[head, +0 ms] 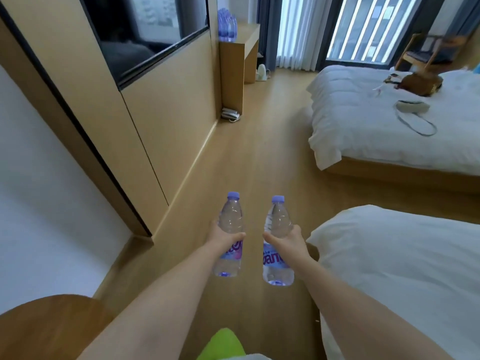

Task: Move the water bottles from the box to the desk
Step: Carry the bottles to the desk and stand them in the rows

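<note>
Each hand's grip is wrapped round a clear plastic water bottle with a lilac cap, left hand (225, 239) and right hand (284, 241), above the wooden floor (259, 157). The light wooden desk (240, 41), already carrying a cluster of bottles (227, 23), stands well ahead. A loosening hold on the walk could drop either bottle.

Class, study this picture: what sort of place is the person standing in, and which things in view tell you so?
Most likely a hotel room with two beds. Two beds with white bedding stand on the right, a wall-mounted television faces them, and a built-in wooden desk sits beside the curtained window.
</note>
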Available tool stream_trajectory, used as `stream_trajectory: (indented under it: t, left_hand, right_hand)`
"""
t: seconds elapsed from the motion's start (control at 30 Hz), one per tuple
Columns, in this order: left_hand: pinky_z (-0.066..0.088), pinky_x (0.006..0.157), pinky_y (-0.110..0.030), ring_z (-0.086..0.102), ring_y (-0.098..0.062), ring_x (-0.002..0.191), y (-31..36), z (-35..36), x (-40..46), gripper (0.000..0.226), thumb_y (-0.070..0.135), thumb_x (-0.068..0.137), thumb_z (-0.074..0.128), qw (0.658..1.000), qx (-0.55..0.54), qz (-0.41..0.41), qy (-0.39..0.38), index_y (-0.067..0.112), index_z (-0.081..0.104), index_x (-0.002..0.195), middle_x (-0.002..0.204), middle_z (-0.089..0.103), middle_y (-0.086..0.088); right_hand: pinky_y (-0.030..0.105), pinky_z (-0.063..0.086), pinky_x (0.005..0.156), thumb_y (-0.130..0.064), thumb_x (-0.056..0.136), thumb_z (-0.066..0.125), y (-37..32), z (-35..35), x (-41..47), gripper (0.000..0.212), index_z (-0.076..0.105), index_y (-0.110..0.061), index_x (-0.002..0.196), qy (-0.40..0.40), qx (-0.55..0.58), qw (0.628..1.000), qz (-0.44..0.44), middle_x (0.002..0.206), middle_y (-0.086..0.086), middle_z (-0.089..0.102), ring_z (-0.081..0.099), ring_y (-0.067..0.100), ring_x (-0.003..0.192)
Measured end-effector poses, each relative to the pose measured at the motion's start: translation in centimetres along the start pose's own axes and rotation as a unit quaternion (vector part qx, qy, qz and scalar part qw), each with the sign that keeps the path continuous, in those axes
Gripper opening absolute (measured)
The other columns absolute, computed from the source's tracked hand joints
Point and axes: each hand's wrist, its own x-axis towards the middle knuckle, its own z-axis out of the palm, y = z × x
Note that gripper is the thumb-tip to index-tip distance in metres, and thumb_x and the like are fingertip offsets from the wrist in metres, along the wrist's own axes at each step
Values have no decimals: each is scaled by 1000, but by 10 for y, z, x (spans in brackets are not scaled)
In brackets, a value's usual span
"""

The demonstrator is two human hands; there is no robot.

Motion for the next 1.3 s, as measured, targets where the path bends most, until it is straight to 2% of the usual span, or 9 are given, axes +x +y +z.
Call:
stream_trajectory:
  t: [0.17, 0.43, 0.53, 0.67, 0.83, 1.03, 1.17, 1.3]
  left_hand:
    - [48, 97, -40, 58, -27, 110, 56, 7, 120, 84, 28, 67, 85, 1000, 22, -18, -11, 10, 33, 132, 125, 55, -9]
    - [48, 97, -44, 59, -30, 109, 184, 14, 314, 81, 26, 68, 84, 998, 56, 2, -26, 8, 35, 129, 124, 56, -13]
    - [48, 96, -45, 60, -30, 107, 230, 22, 368, 80, 26, 68, 84, 997, 62, 6, -47, 8, 34, 128, 122, 57, -13]
    - [49, 95, -45, 61, -29, 106, 278, 41, 442, 78, 27, 67, 85, 996, 71, 8, -61, 9, 36, 126, 120, 58, -12]
    - [51, 93, -44, 63, -27, 101, 325, 75, 541, 75, 28, 65, 86, 996, 37, -4, -77, 10, 41, 123, 115, 61, -9]
    - [54, 90, -45, 66, -26, 98, 403, 120, 658, 77, 29, 65, 86, 995, -10, -15, -98, 12, 44, 126, 114, 64, -10]
    - [54, 88, -42, 66, -25, 97, 460, 136, 729, 72, 27, 66, 85, 996, -16, -8, -85, 10, 46, 125, 113, 64, -10]
    - [54, 86, -40, 66, -24, 94, 506, 146, 802, 69, 29, 67, 85, 997, -19, -17, -75, 13, 45, 122, 110, 64, -8]
  right_hand:
    - [27, 52, 55, -40, 77, 78, -50, 9, 126, 65, 31, -17, 116, 3, -23, 1000, 14, 95, 2, 60, 68, 16, 76]
    - [26, 49, 54, -35, 76, 79, -153, 22, 311, 60, 34, -16, 110, 50, 13, 998, 25, 90, -2, 57, 64, 12, 74]
    - [35, 57, 66, -34, 75, 80, -189, 19, 367, 62, 34, -16, 111, 56, 33, 997, 34, 93, 0, 58, 67, 18, 80]
    - [44, 58, 80, -35, 75, 81, -228, 9, 448, 63, 34, -15, 113, 65, 49, 996, 45, 97, 4, 60, 69, 23, 86]
    - [49, 57, 84, -34, 74, 82, -263, -12, 564, 69, 39, -8, 122, 43, 82, 995, 49, 108, 15, 65, 70, 28, 90]
    - [45, 58, 83, -34, 76, 81, -331, -41, 709, 69, 38, -7, 123, 2, 86, 996, 39, 108, 15, 64, 70, 26, 89]
    - [49, 56, 87, -31, 80, 77, -384, -60, 794, 64, 42, -4, 127, -24, 66, 997, 15, 113, 18, 64, 69, 29, 94]
    - [46, 57, 85, -30, 80, 78, -419, -65, 873, 65, 39, -6, 126, -27, 68, 997, 19, 112, 18, 63, 69, 29, 93]
